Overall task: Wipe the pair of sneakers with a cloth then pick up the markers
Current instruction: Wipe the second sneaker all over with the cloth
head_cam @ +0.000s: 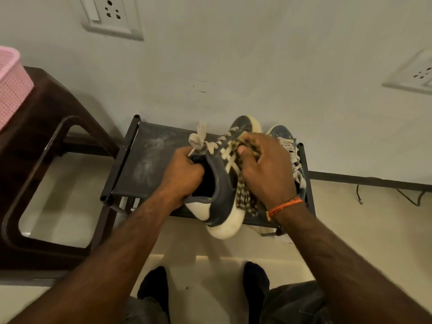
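Left hand (pixel 184 174) is gripping the grey sneaker (pixel 222 195) at its collar; right hand (pixel 266 167) is pressing the checked cloth (pixel 245 195) along its side. Advise firm bracing, overlapping strokes.

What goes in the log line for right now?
step: wiping | left hand: holds sneaker | right hand: rubs cloth on it | other sneaker: on rack

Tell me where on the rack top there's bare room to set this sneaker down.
The left part of the rack top is bare, dusty, bordered by the left rail and the held sneaker. The right side is crowded: the second sneaker stands there, with the right hand and checked cloth over it. The left hand grips the held sneaker's collar.
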